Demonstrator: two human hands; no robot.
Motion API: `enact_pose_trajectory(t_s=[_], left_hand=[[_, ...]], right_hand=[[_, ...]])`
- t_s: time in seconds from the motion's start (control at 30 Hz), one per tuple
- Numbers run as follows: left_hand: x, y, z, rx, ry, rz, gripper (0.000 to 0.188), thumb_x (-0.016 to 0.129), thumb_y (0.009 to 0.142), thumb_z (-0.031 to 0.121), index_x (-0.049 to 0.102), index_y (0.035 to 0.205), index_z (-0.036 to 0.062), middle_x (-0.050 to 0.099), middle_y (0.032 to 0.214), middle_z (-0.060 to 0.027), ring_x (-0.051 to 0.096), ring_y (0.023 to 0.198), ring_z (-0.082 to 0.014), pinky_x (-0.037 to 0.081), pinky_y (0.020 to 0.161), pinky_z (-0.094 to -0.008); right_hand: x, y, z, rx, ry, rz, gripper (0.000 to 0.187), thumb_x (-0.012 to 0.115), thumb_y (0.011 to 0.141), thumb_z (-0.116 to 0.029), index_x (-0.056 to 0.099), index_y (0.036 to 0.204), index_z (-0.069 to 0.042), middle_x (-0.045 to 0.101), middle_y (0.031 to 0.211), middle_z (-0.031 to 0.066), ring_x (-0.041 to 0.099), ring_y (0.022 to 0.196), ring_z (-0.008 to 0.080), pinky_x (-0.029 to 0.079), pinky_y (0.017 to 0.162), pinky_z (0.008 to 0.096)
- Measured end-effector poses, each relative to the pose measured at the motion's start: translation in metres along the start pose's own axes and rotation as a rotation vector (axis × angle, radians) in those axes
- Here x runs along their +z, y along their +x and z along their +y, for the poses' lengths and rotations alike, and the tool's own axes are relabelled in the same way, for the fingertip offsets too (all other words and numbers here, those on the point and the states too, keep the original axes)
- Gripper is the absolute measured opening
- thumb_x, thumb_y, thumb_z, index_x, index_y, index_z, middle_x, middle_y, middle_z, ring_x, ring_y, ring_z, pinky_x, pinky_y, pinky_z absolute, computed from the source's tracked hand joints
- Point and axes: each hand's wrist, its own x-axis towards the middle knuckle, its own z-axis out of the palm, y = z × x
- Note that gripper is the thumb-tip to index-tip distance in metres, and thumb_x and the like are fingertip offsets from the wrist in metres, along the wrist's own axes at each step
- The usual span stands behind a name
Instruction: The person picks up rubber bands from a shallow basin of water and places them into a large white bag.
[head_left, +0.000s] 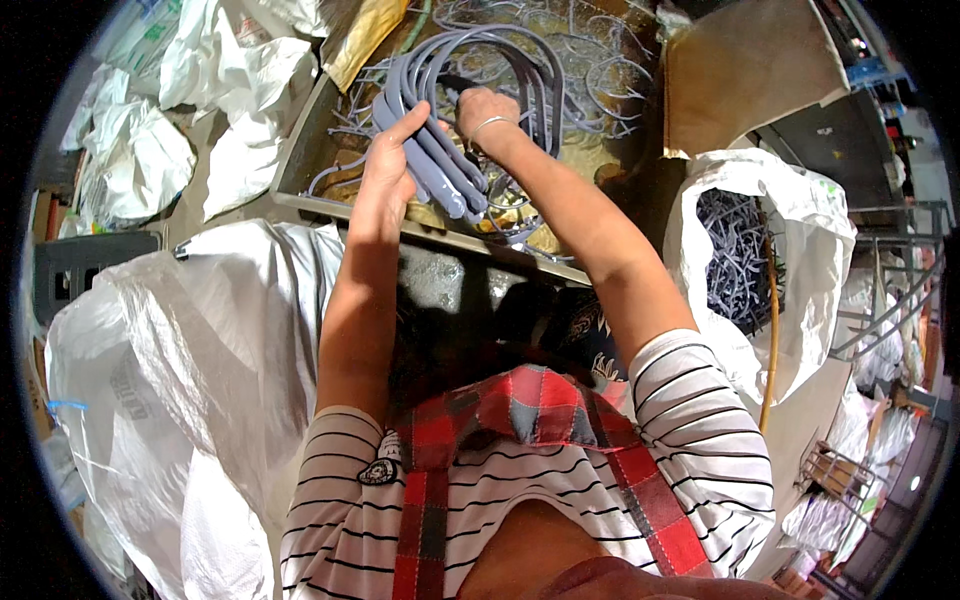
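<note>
My left hand (pixel 385 170) grips a bundle of grey-blue rubbery loops (pixel 440 170), holding their straight ends together over a shallow metal tray (pixel 300 150). My right hand (pixel 485 115), with a thin bracelet at the wrist, closes on the curved upper part of the same loops (pixel 530 70). The loops arc up and round above the tray. Thin grey trimmings (pixel 600 50) lie scattered across the tray's brown floor.
A white sack (pixel 790 270) at my right holds several grey-blue strips (pixel 740 250). A large white woven sack (pixel 170 360) lies at my left, more white bags (pixel 140 150) behind it. A brown cardboard sheet (pixel 750 70) leans at the far right. Wire racks (pixel 890 300) stand beyond.
</note>
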Motion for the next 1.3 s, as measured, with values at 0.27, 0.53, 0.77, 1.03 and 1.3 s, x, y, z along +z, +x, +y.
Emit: enact_pose_trajectory(t_s=[0.27,0.53,0.77,1.03,1.3], left_hand=[[-0.016,0.018,0.005,-0.164,-0.255,0.076,0.028,0.062,0.081,0.029,0.057,0.082,0.0014,0.059,0.070,-0.0126,0.057,0.057,-0.0243,0.049,0.053,-0.0361],[-0.022,0.027,-0.016,-0.249,-0.257,0.047,0.026,0.057,0.084,0.027,0.056,0.089,0.0010,0.060,0.078,-0.0160,0.058,0.065,-0.0303,0.051,0.061,-0.0418],[-0.014,0.027,-0.026,-0.230,-0.263,0.229,0.028,0.049,0.088,0.026,0.058,0.101,0.0027,0.063,0.099,-0.0138,0.060,0.086,-0.0306,0.046,0.080,-0.0493],[-0.036,0.030,0.000,-0.150,-0.337,0.153,0.026,0.051,0.087,0.026,0.060,0.099,0.0049,0.063,0.094,-0.0120,0.062,0.075,-0.0280,0.050,0.068,-0.0450],[-0.027,0.008,0.016,0.065,-0.304,0.150,0.027,0.060,0.082,0.019,0.056,0.104,0.0026,0.060,0.104,-0.0153,0.058,0.091,-0.0301,0.046,0.082,-0.0449]], right_hand=[[-0.001,-0.040,0.010,-0.294,-0.314,-0.097,0.019,0.053,0.078,-0.012,0.067,0.091,-0.010,0.065,0.092,0.0097,0.063,0.087,0.0263,0.050,0.070,0.0337],[-0.010,-0.078,0.013,-0.601,-0.577,-0.173,0.016,0.057,0.075,-0.012,0.067,0.088,-0.009,0.066,0.085,0.0091,0.064,0.082,0.0237,0.050,0.063,0.0338],[0.029,-0.089,0.035,-0.948,-0.609,0.046,0.025,0.054,0.070,-0.015,0.058,0.093,-0.005,0.056,0.078,0.0074,0.058,0.072,0.0229,0.045,0.053,0.0311],[-0.015,-0.096,0.076,-1.060,0.009,0.427,0.016,0.059,0.064,-0.012,0.049,0.076,-0.008,0.047,0.073,0.0053,0.050,0.069,0.0204,0.045,0.057,0.0304],[-0.109,-0.243,0.168,0.205,0.920,1.148,0.019,0.057,0.070,-0.013,0.052,0.084,-0.002,0.051,0.083,0.0077,0.048,0.077,0.0192,0.042,0.068,0.0315]])
